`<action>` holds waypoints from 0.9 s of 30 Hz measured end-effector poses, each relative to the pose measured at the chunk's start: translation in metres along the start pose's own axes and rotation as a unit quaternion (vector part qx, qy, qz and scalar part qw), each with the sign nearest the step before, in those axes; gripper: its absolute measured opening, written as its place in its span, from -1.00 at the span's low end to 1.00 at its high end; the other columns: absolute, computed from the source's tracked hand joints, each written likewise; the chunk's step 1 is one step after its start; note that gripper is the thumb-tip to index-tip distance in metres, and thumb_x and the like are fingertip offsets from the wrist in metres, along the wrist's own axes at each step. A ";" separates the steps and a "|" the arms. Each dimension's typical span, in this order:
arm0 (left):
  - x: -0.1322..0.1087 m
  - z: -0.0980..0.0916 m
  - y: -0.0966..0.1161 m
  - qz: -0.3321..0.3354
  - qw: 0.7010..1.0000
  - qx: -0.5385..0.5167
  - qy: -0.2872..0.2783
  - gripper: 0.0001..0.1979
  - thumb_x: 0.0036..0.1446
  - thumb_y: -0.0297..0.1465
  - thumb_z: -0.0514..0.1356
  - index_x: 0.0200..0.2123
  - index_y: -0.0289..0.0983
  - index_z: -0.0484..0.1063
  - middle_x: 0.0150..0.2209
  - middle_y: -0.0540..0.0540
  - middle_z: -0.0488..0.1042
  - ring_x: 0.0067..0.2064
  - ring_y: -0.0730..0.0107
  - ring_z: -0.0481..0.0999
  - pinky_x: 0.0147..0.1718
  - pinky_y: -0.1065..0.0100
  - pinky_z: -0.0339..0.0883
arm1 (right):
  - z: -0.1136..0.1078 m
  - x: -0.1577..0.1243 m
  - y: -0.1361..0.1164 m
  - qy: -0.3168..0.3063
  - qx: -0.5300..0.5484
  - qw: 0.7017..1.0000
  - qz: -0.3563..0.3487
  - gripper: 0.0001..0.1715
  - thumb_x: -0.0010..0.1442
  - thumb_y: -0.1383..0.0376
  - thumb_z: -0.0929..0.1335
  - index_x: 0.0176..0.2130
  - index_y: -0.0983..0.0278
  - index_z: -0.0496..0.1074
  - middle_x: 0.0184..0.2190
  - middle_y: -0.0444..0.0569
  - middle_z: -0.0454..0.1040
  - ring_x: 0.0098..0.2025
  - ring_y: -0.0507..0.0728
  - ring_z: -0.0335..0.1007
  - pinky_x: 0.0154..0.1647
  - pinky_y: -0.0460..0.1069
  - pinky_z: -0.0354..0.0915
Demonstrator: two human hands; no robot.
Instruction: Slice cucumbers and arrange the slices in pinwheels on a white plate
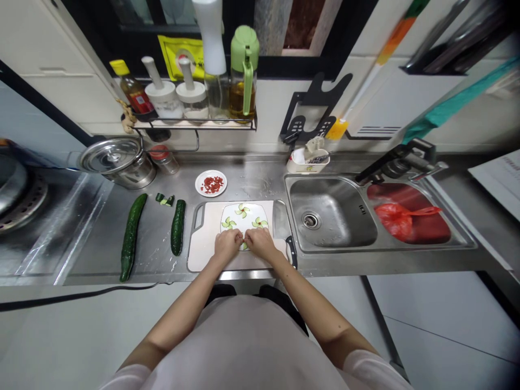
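Observation:
A white square plate point(246, 216) lies on the cutting board point(203, 246). Thin green cucumber slices point(242, 210) form pinwheel flowers on it, with small red bits at their centres. My left hand point(228, 245) and my right hand point(259, 241) meet over the plate's near edge, fingers curled and pinched close together. Between and below the fingertips a little green slice shows; what each hand pinches is hidden. To the right of my right hand, a cleaver point(290, 249) with a black handle rests on the board's edge.
A small white dish point(211, 183) of chopped red pieces stands behind the board. Left of it lie a whole cucumber point(133, 236), a cut cucumber point(177, 227) and cucumber scraps point(165, 200). The double sink point(333, 211) is on the right, a lidded pot point(132, 169) at the back left.

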State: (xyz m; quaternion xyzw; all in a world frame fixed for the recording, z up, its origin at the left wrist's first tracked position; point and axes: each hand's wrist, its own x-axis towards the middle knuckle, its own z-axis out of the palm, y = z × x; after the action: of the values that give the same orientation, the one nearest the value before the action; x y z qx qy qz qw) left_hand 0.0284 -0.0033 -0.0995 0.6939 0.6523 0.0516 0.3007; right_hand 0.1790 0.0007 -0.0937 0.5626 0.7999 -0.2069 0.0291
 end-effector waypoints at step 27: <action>0.002 -0.032 -0.035 -0.045 0.967 -0.166 0.190 -0.84 0.12 -0.30 0.18 -0.27 -0.18 0.52 -0.40 0.03 0.53 -0.39 0.43 0.45 -0.40 0.43 0.16 | -0.011 -0.034 0.040 0.220 0.296 0.928 0.051 -0.69 0.19 0.10 0.24 -0.38 0.23 0.41 -0.62 -0.19 0.22 -0.50 0.05 0.19 -0.44 -0.09 0.10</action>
State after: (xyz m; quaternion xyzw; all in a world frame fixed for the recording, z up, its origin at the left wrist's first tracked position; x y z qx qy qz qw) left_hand -0.0167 0.0089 -0.0911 0.5817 0.7101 0.2767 0.2842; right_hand 0.2305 -0.0143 -0.0856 0.6170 0.6589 -0.3036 -0.3050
